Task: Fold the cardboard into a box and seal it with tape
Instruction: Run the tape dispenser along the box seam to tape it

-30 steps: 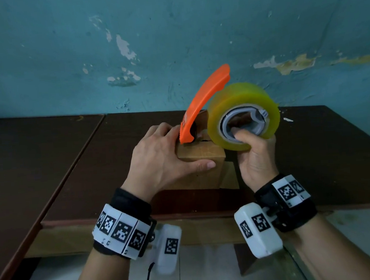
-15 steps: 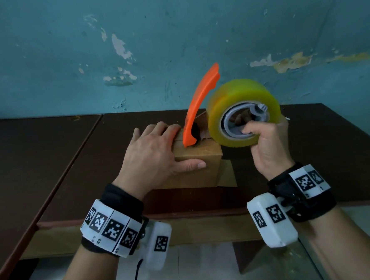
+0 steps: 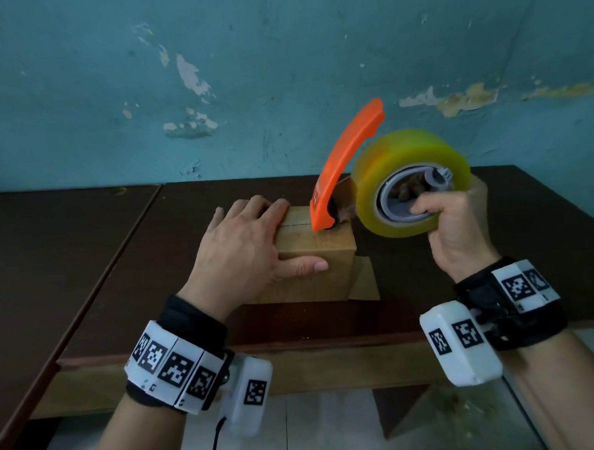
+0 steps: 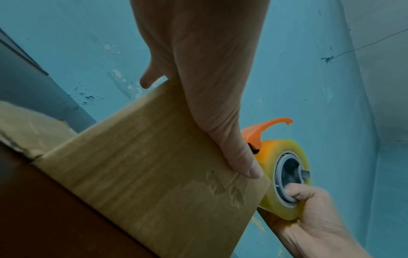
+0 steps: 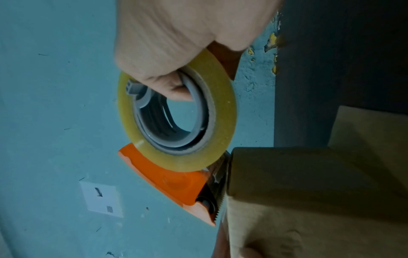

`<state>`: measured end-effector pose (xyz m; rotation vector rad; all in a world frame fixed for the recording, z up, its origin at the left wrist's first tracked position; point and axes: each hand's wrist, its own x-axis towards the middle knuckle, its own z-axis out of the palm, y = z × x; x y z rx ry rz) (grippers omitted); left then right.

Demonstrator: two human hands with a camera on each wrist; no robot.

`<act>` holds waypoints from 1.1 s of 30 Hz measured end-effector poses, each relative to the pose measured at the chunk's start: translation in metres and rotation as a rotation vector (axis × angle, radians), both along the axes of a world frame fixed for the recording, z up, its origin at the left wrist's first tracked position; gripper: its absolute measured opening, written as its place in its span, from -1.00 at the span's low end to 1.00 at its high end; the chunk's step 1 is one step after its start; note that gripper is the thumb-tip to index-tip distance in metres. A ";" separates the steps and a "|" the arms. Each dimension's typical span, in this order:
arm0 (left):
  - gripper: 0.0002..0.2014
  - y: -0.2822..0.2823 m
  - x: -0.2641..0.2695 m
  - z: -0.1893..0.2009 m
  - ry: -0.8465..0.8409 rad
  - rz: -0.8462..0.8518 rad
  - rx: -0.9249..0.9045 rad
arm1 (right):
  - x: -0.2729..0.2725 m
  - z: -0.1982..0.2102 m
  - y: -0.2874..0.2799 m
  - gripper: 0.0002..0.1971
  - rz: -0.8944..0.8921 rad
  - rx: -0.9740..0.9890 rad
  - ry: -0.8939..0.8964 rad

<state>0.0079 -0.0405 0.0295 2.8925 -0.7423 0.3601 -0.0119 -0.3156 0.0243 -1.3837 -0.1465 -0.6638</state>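
Item: cardboard box [image 3: 316,258], folded, on the dark table [image 3: 464,249] near its front edge. My left hand [image 3: 245,249] lies flat on top, thumb down the front. My right hand [image 3: 459,228] grips the tape dispenser [image 3: 409,183], orange blade end [image 3: 323,219] on the top seam. I judge: press hard, pull steadily along the seam, keep the box pinned.

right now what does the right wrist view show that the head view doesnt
Only the right wrist view shows the dispenser's serrated cutting edge against the box, with clear tape stretched onto it. Only the head view shows the left hand pressing the box top, the seam and the table. Both show the right hand gripping the yellow tape roll and orange guard.
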 end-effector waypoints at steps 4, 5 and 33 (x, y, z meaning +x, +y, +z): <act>0.21 0.000 0.000 0.001 0.003 -0.004 -0.001 | 0.000 0.001 -0.007 -0.68 -0.039 0.004 -0.009; 0.22 0.000 -0.001 0.001 0.009 -0.003 0.002 | 0.000 0.002 -0.009 -0.67 -0.044 0.003 -0.008; 0.22 -0.012 -0.011 0.017 -0.059 -0.009 0.117 | -0.008 0.020 -0.007 -0.66 -0.091 -0.225 0.032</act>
